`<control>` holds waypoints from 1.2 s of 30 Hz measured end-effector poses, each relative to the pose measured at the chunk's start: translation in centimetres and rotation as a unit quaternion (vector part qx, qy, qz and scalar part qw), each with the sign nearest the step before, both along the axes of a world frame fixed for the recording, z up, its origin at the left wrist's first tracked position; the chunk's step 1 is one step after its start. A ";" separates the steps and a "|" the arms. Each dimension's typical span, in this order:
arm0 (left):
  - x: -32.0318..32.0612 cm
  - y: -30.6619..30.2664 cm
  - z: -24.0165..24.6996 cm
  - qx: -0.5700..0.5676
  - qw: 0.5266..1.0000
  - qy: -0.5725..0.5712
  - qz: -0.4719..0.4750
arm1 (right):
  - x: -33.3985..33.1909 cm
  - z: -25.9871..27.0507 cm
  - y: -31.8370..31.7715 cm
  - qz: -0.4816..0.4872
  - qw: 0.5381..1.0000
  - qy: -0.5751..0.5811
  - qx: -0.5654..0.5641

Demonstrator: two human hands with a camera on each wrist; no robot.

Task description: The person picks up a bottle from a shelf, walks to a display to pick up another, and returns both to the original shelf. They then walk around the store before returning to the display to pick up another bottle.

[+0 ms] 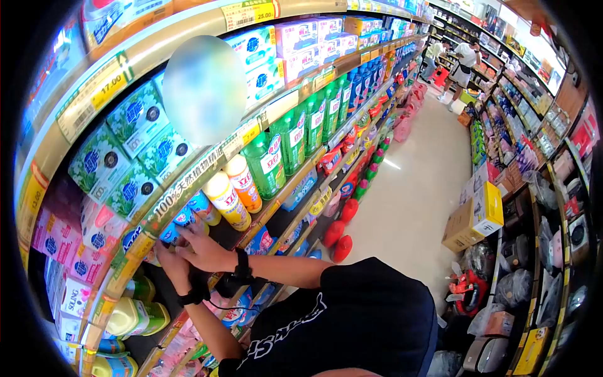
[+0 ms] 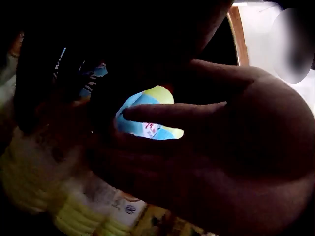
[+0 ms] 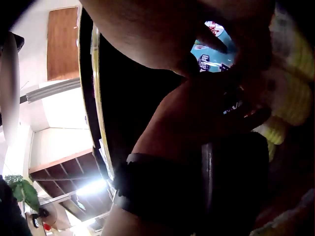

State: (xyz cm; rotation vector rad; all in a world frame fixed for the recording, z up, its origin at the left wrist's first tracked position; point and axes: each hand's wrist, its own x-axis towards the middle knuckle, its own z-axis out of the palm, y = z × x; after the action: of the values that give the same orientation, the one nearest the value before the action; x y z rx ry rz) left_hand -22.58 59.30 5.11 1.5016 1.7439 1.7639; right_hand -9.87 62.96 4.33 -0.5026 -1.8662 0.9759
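At the shelf edge in the head view, my left hand (image 1: 173,265) and right hand (image 1: 211,253) meet around a blue item (image 1: 168,234), fingers curled onto it. Between dark fingers in the left wrist view, its blue and yellow surface (image 2: 132,129) shows, with one fairly straight finger across it. The right wrist view has part of the blue printed surface (image 3: 209,53) between the two hands. Fingers and shadow hide the rest of it. White bottles with yellow labels (image 1: 226,200) stand just beyond the hands.
Green bottles (image 1: 268,164) and boxed packs (image 1: 97,162) line the shelves. On the lower shelf lie yellow-green jugs (image 1: 129,317). A price rail (image 1: 188,188) runs above the hands. Across the aisle floor (image 1: 392,195) stands a carton (image 1: 468,223); people (image 1: 465,60) are farther off.
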 end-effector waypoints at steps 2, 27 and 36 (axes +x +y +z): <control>-1.1 0.7 -1.2 0.024 0.996 -0.078 -0.047 | 0.1 0.0 0.2 0.013 0.999 -0.024 -0.020; 24.4 -20.0 -6.3 -0.130 0.985 -0.040 0.103 | 21.1 -2.0 -12.3 0.312 0.930 -0.062 -0.186; 28.3 -33.3 -7.0 -0.132 0.968 0.061 0.202 | 23.7 0.8 -21.1 0.433 0.866 -0.149 -0.201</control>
State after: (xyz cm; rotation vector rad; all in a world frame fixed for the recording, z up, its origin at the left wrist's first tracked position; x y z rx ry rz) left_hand 5.68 25.96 -1.88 1.2292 2.3767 1.5416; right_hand 13.82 41.88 5.14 -0.0040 -2.2078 2.0057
